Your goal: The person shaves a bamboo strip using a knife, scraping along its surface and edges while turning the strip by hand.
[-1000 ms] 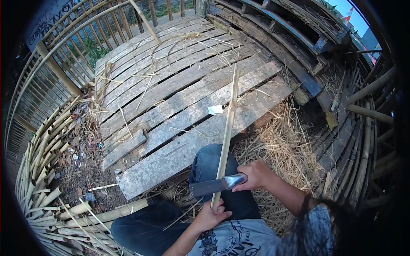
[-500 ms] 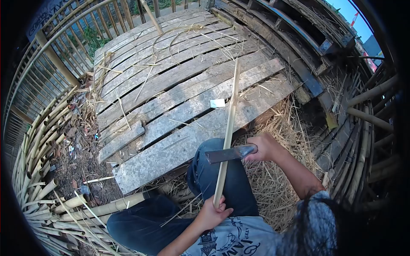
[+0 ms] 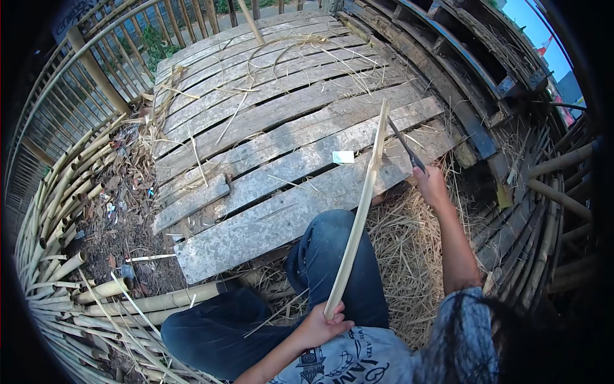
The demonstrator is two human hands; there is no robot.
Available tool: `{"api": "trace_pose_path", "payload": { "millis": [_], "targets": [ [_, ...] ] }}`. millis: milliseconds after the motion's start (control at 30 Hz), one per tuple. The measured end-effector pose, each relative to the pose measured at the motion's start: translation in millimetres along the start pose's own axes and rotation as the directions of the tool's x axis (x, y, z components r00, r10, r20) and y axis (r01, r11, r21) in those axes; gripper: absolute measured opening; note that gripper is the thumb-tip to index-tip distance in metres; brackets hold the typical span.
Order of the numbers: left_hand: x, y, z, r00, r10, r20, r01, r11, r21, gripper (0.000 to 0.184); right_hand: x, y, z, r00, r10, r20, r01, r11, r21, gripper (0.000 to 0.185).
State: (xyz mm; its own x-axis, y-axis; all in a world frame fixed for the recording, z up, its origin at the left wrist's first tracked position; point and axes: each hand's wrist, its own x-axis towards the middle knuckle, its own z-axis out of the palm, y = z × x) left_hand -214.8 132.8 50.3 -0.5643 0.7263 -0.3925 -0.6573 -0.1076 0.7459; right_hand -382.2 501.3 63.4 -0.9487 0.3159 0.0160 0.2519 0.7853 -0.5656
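Observation:
A long split bamboo strip rises at a slant from my lap, passing over my bent knee. My left hand is closed around its lower end. On the right, my right hand grips the handle of a large knife. The blade is seen nearly edge-on and points up and left, its tip near the strip's far end. Whether the blade touches the strip I cannot tell.
A slatted wooden platform lies ahead, with a small white card and loose fibres on it. Straw-like shavings cover the ground by my right leg. Bamboo poles are piled at left; stacked pallets stand at upper right.
My right hand has carried the knife up and away, from across the strip's middle to near its far end, and the blade has turned edge-on. My left hand keeps its hold.

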Motion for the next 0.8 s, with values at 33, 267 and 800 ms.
{"api": "trace_pose_path", "payload": {
  "millis": [33,267,800],
  "targets": [
    [0.1,5.6,-0.8,0.995,-0.088,0.037,0.093,0.984,-0.150,0.036,-17.8,0.7,5.8,0.997,-0.048,0.066,0.041,0.993,0.108,0.074],
    [9.9,12.4,5.6,0.986,-0.165,0.005,0.165,0.979,-0.117,0.036,-88.7,-61.9,30.7,0.799,-0.423,0.428,0.465,0.885,0.007,0.072],
    [10.3,9.4,9.9,0.996,-0.084,-0.026,0.082,0.994,-0.073,0.034,-68.2,-67.9,21.6,0.863,-0.276,0.424,0.330,0.942,-0.058,0.053]
  ]
}}
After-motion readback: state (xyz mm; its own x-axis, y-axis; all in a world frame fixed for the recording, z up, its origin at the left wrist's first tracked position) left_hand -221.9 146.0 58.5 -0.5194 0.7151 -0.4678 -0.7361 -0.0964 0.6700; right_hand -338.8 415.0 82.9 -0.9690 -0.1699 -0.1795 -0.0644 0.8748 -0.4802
